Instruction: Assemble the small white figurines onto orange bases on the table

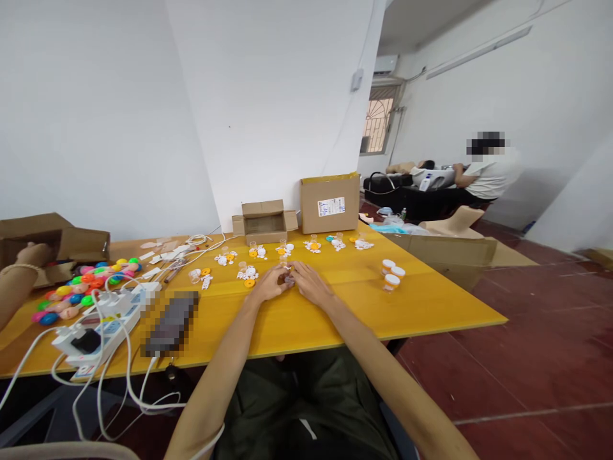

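My left hand (269,287) and my right hand (311,284) meet above the yellow table (297,332), their fingers curled in toward each other. Whatever is pinched between them is small and mostly hidden by the fingers. Just beyond the fingertips a small clear cup (283,260) shows in part. Left of my left hand lies a group of small white plastic parts (247,273) with an orange ring (249,283). Several similar groups are spread behind my hands, one with a teal ring (330,239). On the right stand three jars with white lids (393,280).
An open small carton (265,223) and a taped cardboard box (330,207) stand at the back. At left are a power strip (115,326) with cables, a blurred dark device (171,323), colourful small toys (90,281) and another person's arm (19,281) reaching into a box. Someone sits far right.
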`<state>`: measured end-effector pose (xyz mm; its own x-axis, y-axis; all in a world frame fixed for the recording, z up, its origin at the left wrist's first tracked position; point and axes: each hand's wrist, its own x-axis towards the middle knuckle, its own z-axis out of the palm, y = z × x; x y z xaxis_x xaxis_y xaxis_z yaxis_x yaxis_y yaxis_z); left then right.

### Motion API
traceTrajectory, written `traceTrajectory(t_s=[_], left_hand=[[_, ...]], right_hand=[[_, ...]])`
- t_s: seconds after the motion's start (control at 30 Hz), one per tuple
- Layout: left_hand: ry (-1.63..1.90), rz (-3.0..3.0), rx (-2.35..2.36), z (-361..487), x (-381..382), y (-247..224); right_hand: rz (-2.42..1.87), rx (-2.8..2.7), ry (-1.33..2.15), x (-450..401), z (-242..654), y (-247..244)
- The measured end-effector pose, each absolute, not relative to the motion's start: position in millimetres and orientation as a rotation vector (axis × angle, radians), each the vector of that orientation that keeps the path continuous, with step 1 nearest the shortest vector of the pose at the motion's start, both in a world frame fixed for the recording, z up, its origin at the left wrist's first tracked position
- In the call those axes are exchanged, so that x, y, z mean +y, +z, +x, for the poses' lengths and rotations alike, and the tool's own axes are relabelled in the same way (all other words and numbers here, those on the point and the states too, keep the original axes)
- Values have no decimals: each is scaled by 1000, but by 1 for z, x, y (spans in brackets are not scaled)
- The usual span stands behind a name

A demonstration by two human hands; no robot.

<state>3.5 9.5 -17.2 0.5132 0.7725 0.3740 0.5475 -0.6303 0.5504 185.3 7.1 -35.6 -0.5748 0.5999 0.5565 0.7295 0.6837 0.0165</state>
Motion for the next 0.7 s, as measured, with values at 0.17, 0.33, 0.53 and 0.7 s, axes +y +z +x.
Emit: traceTrajectory(t_s=[0.17, 0.33, 0.53, 0.7], left_hand=[[826, 2432, 1098, 3, 11, -18], [824, 2415, 1093, 3, 10, -17], [856, 2377, 1131, 5, 7, -15], [875, 2371, 1179, 5, 6, -14]], right_hand=[[-1043, -2363, -317, 6, 187, -35], [-1036, -2356, -273, 5, 189, -33], [-1064, -2272, -209, 4, 189, -35], [-1073, -2219, -200, 8, 190, -42]])
